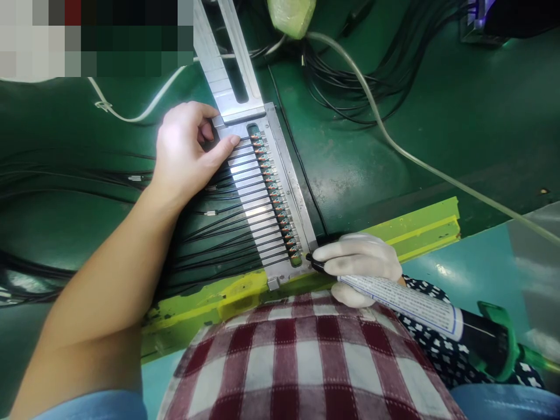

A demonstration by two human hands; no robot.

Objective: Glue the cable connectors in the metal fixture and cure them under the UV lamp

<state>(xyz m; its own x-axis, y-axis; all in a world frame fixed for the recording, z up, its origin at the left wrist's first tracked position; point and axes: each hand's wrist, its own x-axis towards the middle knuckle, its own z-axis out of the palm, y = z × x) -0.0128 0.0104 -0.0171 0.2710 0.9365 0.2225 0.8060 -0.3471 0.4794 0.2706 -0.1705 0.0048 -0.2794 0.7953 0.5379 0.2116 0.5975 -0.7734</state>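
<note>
A long metal fixture [251,201] lies on the bench, its slotted lid [240,52] swung up at the far end. Side by side across it run several black cables [245,175], their small connector ends with orange wires [275,186] in the long slot. My bare left hand [188,149] grips the fixture's upper left edge, thumb on the plate near the topmost cable, other fingers curled at the side. In white finger covers, my right hand [363,262] holds a labelled dispensing syringe [406,300] with a green end cap. Its dark tip is at the fixture's lower right corner.
Loose black cables [65,175] with metal ends spread to the left, and another bundle [371,87] lies at the back. A pale hose [380,116] crosses the green bench [332,157]. A yellow-green rail [420,233] lines the front edge. A yellowish wrapped object [292,16] sits at the top.
</note>
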